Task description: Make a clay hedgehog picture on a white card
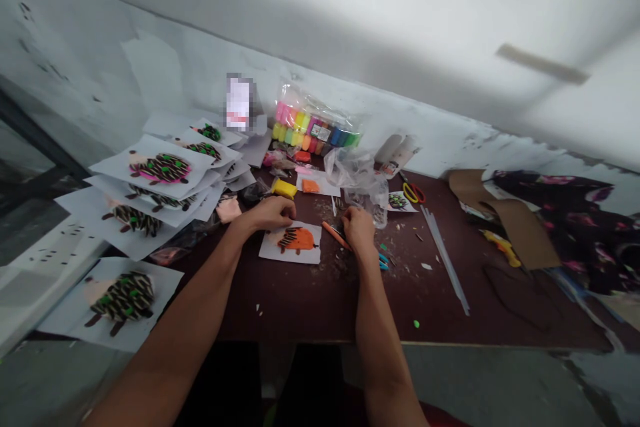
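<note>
The left hand point(270, 213) lies curled, fingers loosely bent, just above the top edge of a white paper sheet point(270, 252) near the middle of the frame; whether its fingertips grip anything cannot be told. The right hand point(357, 227) sits just to the right of that sheet with its fingers bunched downward, close to a small dark piece and an orange-handled tool point(334, 235), but the pictures do not settle whether it pinches either one. On the sheet, an orange clay body point(304, 239) carries dark clay strips point(289, 239) only on its left part, while its right part stays bare. Across the upper left of the frame, stacked sheets hold hedgehog figures point(160, 169) whose bodies are thickly covered with dark strips and green dots, and one more lies at the lower left point(123, 297). Those show as covered, and the orange one as partly covered. A yellow clay tub point(284, 188) and a clear bag of coloured clay packs point(313, 123) stand toward the top centre of the dark maroon tabletop point(280, 310), with yellow-and-red-handled scissors point(413, 193) to the right and clay crumbs point(350, 273) scattered below the right hand.
</note>
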`<state>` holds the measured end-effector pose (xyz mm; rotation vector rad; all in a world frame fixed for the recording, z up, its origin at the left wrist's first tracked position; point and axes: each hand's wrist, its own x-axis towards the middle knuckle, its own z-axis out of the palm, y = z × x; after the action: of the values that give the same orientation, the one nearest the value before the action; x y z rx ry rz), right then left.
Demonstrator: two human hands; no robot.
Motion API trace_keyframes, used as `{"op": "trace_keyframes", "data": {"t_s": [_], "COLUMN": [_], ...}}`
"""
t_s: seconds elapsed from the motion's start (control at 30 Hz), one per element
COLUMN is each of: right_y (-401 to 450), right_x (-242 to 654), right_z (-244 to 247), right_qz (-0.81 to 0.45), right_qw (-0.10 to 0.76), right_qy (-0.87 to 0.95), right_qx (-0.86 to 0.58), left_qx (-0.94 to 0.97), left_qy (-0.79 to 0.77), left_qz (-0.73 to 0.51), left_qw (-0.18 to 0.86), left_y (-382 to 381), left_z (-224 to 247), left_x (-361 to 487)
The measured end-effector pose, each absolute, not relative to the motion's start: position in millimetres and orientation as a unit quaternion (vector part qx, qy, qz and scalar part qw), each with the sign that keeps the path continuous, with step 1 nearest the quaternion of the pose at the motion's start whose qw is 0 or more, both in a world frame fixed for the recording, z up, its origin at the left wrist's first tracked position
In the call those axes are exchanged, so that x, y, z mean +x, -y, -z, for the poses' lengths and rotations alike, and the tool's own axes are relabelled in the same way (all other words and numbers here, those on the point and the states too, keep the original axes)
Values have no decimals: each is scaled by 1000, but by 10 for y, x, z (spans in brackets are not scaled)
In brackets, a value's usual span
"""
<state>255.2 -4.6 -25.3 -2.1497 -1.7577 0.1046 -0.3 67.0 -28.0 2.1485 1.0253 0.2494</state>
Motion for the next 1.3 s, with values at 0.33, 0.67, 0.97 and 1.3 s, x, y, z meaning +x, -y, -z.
{"op": "trace_keyframes", "data": {"t_s": [0.33,0.67,0.97,1.3], "right_y": [96,147,180,247], "right_x": [2358,2123,2153,2120], "right_z": [159,191,120,183], "right_qz": [-192,-418,-469,-322], "right_qw": [431,475,454,464], "right_qy": [597,553,539,598], "right_qx": [-648,-541,-533,-568], "left_qx": [836,834,839,834], "left_qy": [-395,-395,-385,-386], "left_qz": [-104,-106,-113,-114], "left_qw": [367,370,367,377], "left_y": [-682,-689,-696,-708], "left_z": [320,330,321,347], "left_x": [-4,-1,-6,-4]}}
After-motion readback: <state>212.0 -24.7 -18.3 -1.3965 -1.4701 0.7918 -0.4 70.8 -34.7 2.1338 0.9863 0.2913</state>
